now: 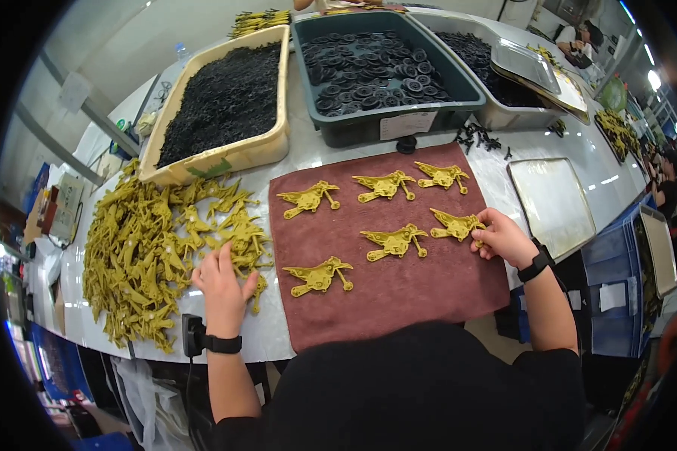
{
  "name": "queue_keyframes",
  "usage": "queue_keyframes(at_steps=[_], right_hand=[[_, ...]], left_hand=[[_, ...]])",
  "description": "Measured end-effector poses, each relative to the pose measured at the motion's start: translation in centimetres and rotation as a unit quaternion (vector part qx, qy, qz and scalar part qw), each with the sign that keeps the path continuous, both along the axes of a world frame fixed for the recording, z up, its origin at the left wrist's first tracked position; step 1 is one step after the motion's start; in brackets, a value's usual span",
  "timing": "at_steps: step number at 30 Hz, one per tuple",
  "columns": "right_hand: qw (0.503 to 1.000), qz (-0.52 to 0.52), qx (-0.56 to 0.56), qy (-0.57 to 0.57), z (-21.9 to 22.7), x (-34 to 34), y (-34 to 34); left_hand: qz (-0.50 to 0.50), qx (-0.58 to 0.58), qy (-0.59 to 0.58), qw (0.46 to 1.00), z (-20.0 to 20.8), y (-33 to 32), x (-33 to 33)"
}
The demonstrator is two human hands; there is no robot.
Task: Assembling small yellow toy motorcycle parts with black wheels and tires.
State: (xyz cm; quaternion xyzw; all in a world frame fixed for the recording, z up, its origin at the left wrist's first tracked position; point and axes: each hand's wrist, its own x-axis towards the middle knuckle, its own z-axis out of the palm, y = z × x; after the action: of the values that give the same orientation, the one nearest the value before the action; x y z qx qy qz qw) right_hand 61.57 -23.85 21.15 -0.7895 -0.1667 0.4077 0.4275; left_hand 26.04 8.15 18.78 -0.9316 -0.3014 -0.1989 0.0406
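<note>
My right hand (504, 237) pinches the tail end of a yellow plastic part (453, 224) that lies at the right side of a reddish-brown cloth (323, 316). Several more parts of the same bird-like shape are spread on the cloth, among them one in the middle (393, 242) and one at the near left (317, 276). At the right edge of a large heap of these yellow parts (135, 255), my left hand (224, 289) is open, fingers stretched forward and thumb apart. Whether its fingertips touch a part there, I cannot make out.
Behind the cloth stand a cream tub (282, 128) of small black pieces, a green tub (338, 135) of black discs, and a grey tub (500, 116) with metal trays (526, 64) on it. Another metal tray (553, 203) lies at the right. Other people sit farther off.
</note>
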Motion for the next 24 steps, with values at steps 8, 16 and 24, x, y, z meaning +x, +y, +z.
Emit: queue_keyframes(at_steps=[8, 16, 24], right_hand=[[0.942, 0.071, -0.073, -0.318, 0.8, -0.7, 0.2], [0.85, 0.079, -0.082, -0.514, 0.6, 0.1, 0.9], [0.862, 0.099, 0.077, -0.491, 1.7, -3.4, 4.2]], left_hand=[[-0.041, -0.09, -0.046, 0.994, -0.5, -1.0, 0.9], [0.194, 0.002, -0.226, 0.955, 0.2, 2.5, -4.0], [0.359, 0.038, -0.007, 0.933, 0.4, 7.0, -2.6]])
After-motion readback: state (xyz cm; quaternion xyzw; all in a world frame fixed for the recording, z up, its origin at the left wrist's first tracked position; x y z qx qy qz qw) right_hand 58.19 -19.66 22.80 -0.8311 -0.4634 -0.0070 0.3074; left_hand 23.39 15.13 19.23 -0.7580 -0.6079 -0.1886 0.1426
